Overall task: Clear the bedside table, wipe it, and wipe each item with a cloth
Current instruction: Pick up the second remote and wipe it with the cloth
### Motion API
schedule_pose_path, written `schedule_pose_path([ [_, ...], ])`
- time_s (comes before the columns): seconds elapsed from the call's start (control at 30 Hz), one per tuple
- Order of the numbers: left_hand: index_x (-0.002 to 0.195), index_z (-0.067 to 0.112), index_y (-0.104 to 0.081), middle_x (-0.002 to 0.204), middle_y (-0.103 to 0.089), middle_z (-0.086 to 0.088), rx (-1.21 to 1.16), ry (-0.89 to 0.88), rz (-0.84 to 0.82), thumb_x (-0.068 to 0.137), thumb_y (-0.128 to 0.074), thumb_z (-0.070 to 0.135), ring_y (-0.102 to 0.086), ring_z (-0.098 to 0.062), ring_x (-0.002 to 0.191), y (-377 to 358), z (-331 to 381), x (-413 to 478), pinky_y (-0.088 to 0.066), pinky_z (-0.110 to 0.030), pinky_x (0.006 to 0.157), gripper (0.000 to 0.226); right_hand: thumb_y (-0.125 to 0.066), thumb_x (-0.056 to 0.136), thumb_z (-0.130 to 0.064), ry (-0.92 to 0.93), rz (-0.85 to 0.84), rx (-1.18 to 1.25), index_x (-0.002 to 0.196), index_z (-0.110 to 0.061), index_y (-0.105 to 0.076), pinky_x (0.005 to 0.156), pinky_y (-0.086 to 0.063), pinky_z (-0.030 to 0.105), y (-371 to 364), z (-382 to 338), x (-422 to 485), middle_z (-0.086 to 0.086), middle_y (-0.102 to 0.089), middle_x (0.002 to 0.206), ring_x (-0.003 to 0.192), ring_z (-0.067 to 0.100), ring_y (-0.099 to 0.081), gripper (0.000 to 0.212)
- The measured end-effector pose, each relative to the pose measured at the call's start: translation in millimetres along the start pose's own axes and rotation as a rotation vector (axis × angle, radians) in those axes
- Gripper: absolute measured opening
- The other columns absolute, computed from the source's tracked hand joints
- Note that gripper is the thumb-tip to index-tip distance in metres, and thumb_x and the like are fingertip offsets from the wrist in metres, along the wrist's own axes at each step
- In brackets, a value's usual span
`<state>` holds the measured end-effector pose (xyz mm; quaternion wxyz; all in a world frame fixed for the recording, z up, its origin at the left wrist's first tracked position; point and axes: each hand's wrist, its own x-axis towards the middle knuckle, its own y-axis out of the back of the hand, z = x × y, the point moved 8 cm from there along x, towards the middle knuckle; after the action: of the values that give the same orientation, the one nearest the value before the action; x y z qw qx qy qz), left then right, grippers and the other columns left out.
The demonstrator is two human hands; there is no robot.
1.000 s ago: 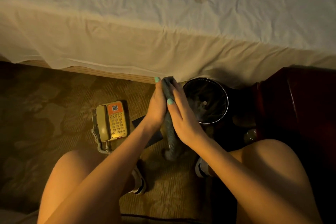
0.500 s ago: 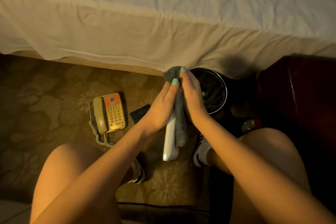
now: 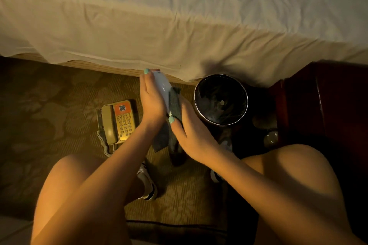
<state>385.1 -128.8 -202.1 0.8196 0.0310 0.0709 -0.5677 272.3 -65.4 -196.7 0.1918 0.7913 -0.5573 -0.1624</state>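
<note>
Patterned carpet (image 3: pixel 49 117) runs beside a sheeted bed (image 3: pixel 179 26), and above it the left hand (image 3: pixel 152 102) grips a white oblong item (image 3: pixel 162 85) while the right hand (image 3: pixel 192 136) pinches a grey cloth (image 3: pixel 175 102) against its side.

The patterned carpet floor (image 3: pixel 49 125) is carrying a telephone (image 3: pixel 117 121) at centre left, a round bin (image 3: pixel 209 93) standing right of centre.

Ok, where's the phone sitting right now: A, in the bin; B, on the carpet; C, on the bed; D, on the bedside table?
B: the phone lies flat on the patterned carpet, its handset in the cradle.
</note>
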Motion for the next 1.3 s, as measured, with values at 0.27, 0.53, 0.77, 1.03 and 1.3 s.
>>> schedule_pose_path([
  [0.27, 0.120, 0.016, -0.041, 0.104, -0.051, -0.003, 0.001, 0.123, -0.005, 0.105, -0.026, 0.041, -0.056, -0.017, 0.099, -6, -6, 2, -0.049, -0.038, 0.090, 0.033, -0.044, 0.096, -0.041, 0.010, 0.135, -0.317, 0.134, -0.008, -0.042, 0.070, -0.049, 0.034, 36, 9, 4, 0.012, -0.056, 0.113, 0.094, 0.027, -0.061, 0.051],
  [0.53, 0.097, 0.007, -0.064, 0.094, -0.064, -0.012, 0.146, 0.112, -0.574, 0.086, -0.058, 0.037, -0.067, -0.017, 0.082, -37, 18, -6, -0.057, -0.024, 0.070, 0.032, -0.024, 0.090, -0.048, -0.038, 0.514, -0.225, 0.073, -0.020, -0.048, 0.050, -0.036, 0.037, 132, 25, 12, -0.005, -0.043, 0.052, 0.049, 0.019, -0.048, 0.040],
  [0.77, 0.123, 0.013, -0.054, 0.092, -0.065, -0.013, 0.113, 0.300, -0.917, 0.098, -0.032, 0.045, -0.064, -0.016, 0.068, -73, -6, -61, -0.055, -0.023, 0.059, 0.046, -0.029, 0.099, -0.036, -0.155, 0.849, -0.242, 0.097, -0.003, -0.054, 0.064, -0.044, 0.041, 159, 29, 10, 0.016, -0.062, 0.085, 0.079, 0.034, -0.061, 0.042],
  [1.03, 0.107, -0.001, -0.052, 0.069, -0.063, -0.008, -0.011, 0.271, -0.743, 0.106, -0.021, 0.036, -0.057, -0.021, 0.056, -81, -10, -57, -0.044, -0.025, 0.048, 0.048, -0.027, 0.102, -0.027, 0.024, 0.431, -0.121, 0.151, -0.012, -0.018, 0.120, -0.010, 0.052, 78, 17, 25, 0.004, -0.001, 0.161, 0.148, 0.028, 0.005, 0.052],
  [1.3, 0.115, 0.009, -0.043, 0.070, -0.058, -0.002, 0.075, 0.169, -0.669, 0.105, -0.020, 0.039, -0.057, -0.013, 0.049, -72, -2, -48, -0.044, -0.024, 0.042, 0.038, -0.025, 0.099, -0.044, -0.051, 0.195, 0.120, 0.143, -0.055, -0.002, 0.103, -0.040, 0.060, 54, 17, 23, -0.005, -0.001, 0.161, 0.147, 0.025, -0.015, 0.050],
])
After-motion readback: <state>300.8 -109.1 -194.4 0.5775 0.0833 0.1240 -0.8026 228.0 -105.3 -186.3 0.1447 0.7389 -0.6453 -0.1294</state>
